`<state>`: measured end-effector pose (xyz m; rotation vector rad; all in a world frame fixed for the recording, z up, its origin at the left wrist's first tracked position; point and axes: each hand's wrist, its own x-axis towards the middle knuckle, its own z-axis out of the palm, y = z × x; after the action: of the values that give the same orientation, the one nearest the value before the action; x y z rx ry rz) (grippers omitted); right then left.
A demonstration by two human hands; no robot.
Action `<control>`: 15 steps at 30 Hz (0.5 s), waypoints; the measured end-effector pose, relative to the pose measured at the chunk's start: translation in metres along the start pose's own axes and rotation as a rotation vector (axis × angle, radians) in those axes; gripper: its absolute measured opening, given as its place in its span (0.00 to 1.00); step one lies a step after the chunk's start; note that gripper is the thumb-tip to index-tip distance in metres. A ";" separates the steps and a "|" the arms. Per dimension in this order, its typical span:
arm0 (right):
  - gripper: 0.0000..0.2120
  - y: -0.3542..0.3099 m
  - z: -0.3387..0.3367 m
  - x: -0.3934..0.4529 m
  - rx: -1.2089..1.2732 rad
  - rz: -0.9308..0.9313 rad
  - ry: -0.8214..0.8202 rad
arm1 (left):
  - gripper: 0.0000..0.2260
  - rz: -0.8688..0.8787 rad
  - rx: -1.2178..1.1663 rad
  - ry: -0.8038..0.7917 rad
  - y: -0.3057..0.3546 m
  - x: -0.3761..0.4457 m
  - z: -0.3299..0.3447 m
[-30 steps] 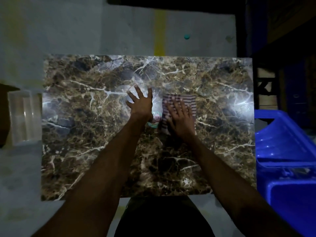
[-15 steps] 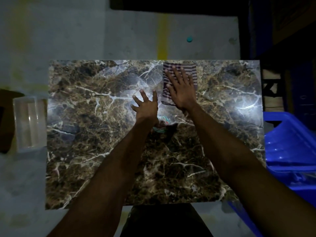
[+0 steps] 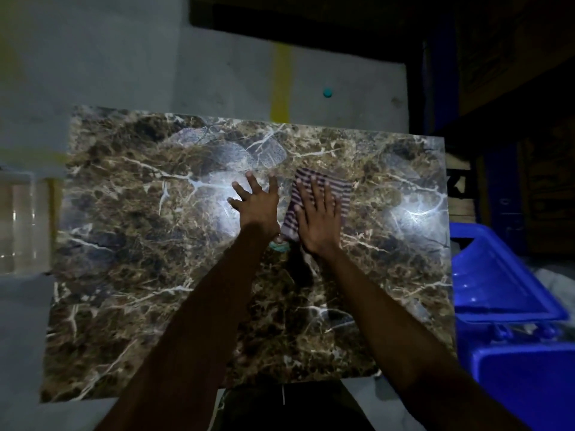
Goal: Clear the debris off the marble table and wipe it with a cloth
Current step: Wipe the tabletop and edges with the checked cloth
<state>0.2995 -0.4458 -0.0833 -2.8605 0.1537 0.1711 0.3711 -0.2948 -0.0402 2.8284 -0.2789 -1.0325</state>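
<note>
The brown marble table (image 3: pixel 130 250) with white veins fills the middle of the view. My right hand (image 3: pixel 317 213) lies flat, fingers straight, pressing a striped cloth (image 3: pixel 340 189) onto the marble near the centre. Just left of it my left hand (image 3: pixel 256 202) rests on the stone with its fingers spread and nothing in it. A small teal object (image 3: pixel 278 245) shows under my left wrist; what it is I cannot make out.
A blue plastic bin (image 3: pixel 504 293) stands against the table's right side. A clear plastic container (image 3: pixel 21 225) sits off the left edge. On the grey floor beyond the table are a yellow stripe (image 3: pixel 280 79) and a small teal dot (image 3: pixel 327 92).
My right hand pushed the cloth away to the table's far edge, then drew it back toward the centre. My left hand stayed in place on the marble.
</note>
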 end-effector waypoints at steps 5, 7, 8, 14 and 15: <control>0.26 0.012 -0.015 0.097 -0.007 -0.096 0.024 | 0.65 -0.014 -0.043 -0.021 -0.004 0.000 0.002; 0.27 0.037 -0.023 0.128 -0.030 -0.078 0.022 | 0.67 -0.015 -0.039 -0.037 -0.004 0.002 0.002; 0.27 0.053 -0.027 0.138 -0.039 -0.046 0.028 | 0.68 -0.019 -0.031 -0.037 -0.003 0.002 0.002; 0.27 0.123 -0.037 0.086 -0.070 0.105 0.075 | 0.71 -0.037 -0.015 -0.054 0.002 -0.004 -0.006; 0.27 0.126 -0.037 0.068 -0.067 0.128 0.076 | 0.71 -0.043 -0.017 -0.062 0.004 -0.005 -0.007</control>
<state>0.3549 -0.5823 -0.0900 -2.9265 0.3532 0.0942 0.3719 -0.2970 -0.0311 2.8028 -0.2143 -1.1271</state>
